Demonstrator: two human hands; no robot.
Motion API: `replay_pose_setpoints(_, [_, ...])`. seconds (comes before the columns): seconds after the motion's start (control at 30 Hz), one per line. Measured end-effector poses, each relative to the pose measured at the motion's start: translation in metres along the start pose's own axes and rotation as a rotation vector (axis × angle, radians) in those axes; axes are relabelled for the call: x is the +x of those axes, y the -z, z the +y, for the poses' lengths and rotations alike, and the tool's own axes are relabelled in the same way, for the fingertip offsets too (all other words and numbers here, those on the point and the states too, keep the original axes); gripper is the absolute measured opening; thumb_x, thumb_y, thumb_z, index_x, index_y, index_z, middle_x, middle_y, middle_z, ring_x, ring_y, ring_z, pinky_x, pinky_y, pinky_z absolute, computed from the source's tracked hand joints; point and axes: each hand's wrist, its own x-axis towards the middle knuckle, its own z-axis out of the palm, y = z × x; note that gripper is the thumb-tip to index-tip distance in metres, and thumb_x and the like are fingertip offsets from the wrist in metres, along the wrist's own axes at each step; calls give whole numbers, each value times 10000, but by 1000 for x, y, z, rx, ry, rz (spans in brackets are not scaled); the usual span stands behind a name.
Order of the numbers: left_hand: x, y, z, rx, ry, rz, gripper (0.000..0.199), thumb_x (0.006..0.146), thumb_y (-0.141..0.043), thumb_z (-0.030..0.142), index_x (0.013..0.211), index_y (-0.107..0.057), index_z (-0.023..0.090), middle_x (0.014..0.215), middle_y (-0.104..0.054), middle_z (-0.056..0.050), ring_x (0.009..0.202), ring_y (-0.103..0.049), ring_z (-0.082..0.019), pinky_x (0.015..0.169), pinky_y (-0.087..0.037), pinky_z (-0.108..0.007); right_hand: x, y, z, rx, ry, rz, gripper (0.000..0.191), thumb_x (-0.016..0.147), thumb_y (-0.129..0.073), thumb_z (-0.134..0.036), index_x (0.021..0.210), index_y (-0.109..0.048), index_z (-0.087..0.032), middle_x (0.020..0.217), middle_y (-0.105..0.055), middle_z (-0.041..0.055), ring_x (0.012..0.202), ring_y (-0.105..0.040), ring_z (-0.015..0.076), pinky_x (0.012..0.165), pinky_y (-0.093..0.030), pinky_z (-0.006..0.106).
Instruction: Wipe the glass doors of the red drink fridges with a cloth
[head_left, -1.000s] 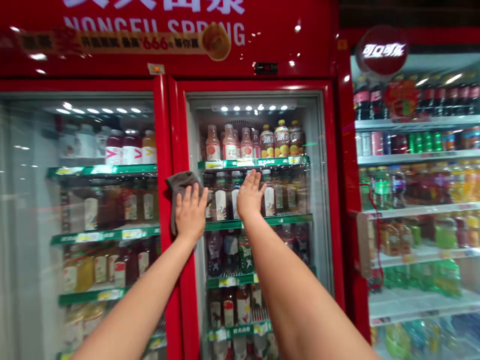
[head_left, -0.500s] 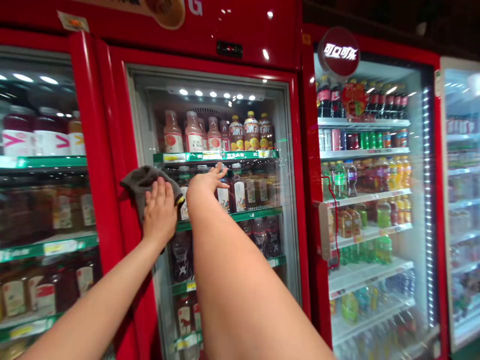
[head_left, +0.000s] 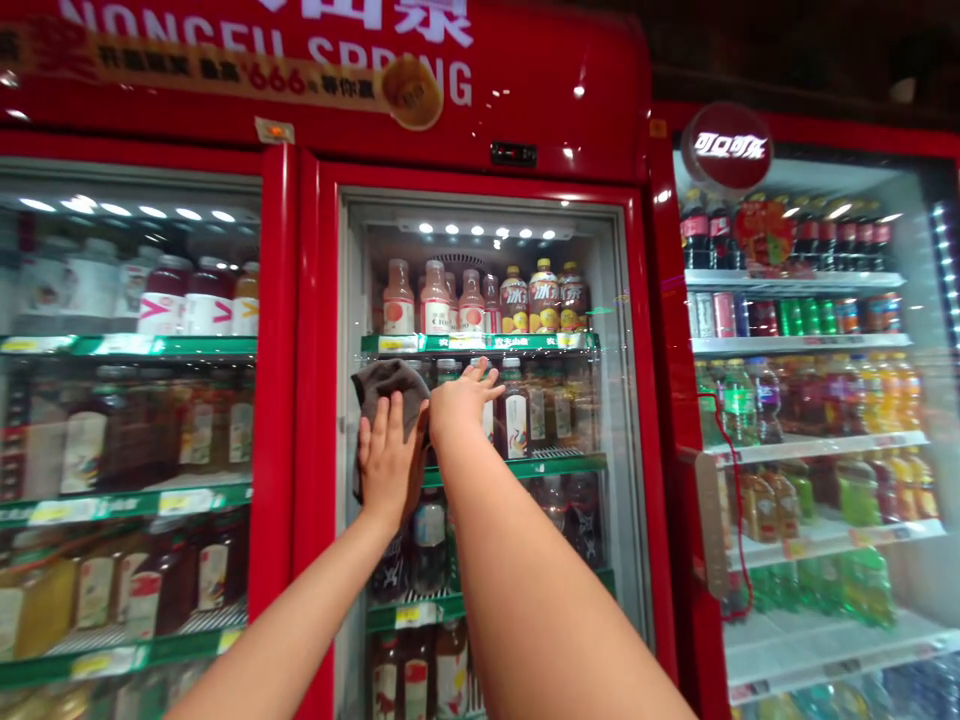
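Observation:
My left hand [head_left: 391, 460] lies flat over a dark grey cloth [head_left: 390, 378], fingers stretched, and holds it against the glass door [head_left: 510, 215] of a red drinks fridge. The cloth sits near the door's left side, level with the second shelf. Just to its right is my right hand [head_left: 463, 400], its fingers spread and nothing seen in them. It is at the glass; whether the palm touches is hidden by my wrist. Behind the glass stand bottles with white labels [head_left: 515, 412], partly covered by my hands and forearm.
A second glass door [head_left: 135, 350] with bottles behind it is on the left, past a red frame [head_left: 279, 400]. At the right stands another fridge with soda bottles [head_left: 739, 400]. A grey handle [head_left: 709, 525] and a red cord [head_left: 739, 520] are on its near side.
The view has shifted left and up, so the fridge's top sign shows more. The cloth and my left hand have moved from the door's left frame onto the glass, closer to my right hand.

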Motion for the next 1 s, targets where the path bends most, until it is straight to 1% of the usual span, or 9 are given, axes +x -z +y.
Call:
replay_pose_setpoints(0.07, [14, 4, 0, -4, -41, -8, 587, 960, -470, 170, 1515, -426, 358, 1674, -214, -42, 1542, -214, -277, 1250, -176, -557, -9, 0, 4, -112, -45, 19, 481, 1004, -373, -191, 1427, -514, -8, 1552, -281, 363, 1465, -285, 494, 1015, -234, 847])
replay_pose_setpoints(0.2, [42, 13, 10, 4, 52, 44, 688, 915, -598, 296, 1558, -352, 302, 1695, -104, -79, 1558, -114, -340, 1234, -126, -635, -26, -1, 23, -236, 134, 141, 491, 938, -347, -56, 1368, -560, 46, 1494, -383, 356, 1423, -386, 470, 1044, -340, 751])
replay_pose_setpoints(0.3, [29, 5, 28, 14, 90, 63, 706, 917, -594, 283, 1570, -326, 281, 1692, -117, -105, 1558, -117, -343, 1231, -135, -636, -31, -8, 41, -253, 195, 246, 527, 931, -336, -42, 1426, -478, 69, 1487, -373, 362, 1367, -480, 446, 1021, -418, 685])
replay_pose_setpoints(0.4, [13, -4, 39, 28, -40, 2, 649, 938, -579, 297, 1550, -365, 324, 1670, -230, -90, 1550, -178, -311, 1238, -155, -602, -30, -13, 57, -257, 284, 288, 526, 963, -326, -84, 1453, -436, 76, 1499, -348, 361, 1359, -506, 408, 1067, -408, 632])
replay_pose_setpoints(0.5, [29, -3, 41, 46, -69, -18, 675, 918, -614, 299, 1547, -369, 326, 1671, -233, -80, 1551, -181, -298, 1244, -162, -573, -30, -12, 75, -264, 357, 262, 538, 982, -316, -111, 1492, -401, 38, 1552, -295, 314, 1393, -478, 369, 1120, -384, 576])
replay_pose_setpoints(0.67, [47, -1, 65, 87, 122, 29, 729, 911, -623, 297, 1573, -319, 270, 1678, -185, -128, 1550, -166, -332, 1232, -171, -599, -38, -13, 124, -256, 560, 232, 570, 980, -374, -150, 1549, -365, -117, 1648, -203, 134, 1507, -305, 278, 1202, -316, 502])
replay_pose_setpoints(0.87, [19, 1, 71, 73, -275, -177, 847, 814, -756, 290, 1555, -347, 335, 1664, -253, -91, 1545, -198, -307, 1246, -176, -557, -51, -16, 198, -261, 771, 211, 554, 971, -429, -147, 1524, -419, -161, 1639, -281, 83, 1523, -264, 239, 1242, -271, 487])
replay_pose_setpoints(0.93, [37, 2, 67, 78, -289, -153, 832, 824, -743, 274, 1554, -348, 334, 1665, -254, -85, 1546, -198, -298, 1245, -182, -556, -51, -17, 215, -256, 815, 209, 554, 966, -436, -131, 1518, -429, -173, 1633, -299, 81, 1523, -264, 223, 1241, -282, 481])
replay_pose_setpoints(1.0, [57, 0, 74, 90, -155, -55, 788, 864, -690, 264, 1564, -332, 307, 1673, -222, -98, 1549, -186, -306, 1237, -186, -577, -50, -18, 227, -243, 843, 218, 565, 958, -444, -112, 1517, -431, -193, 1630, -308, 75, 1523, -260, 210, 1239, -289, 484])
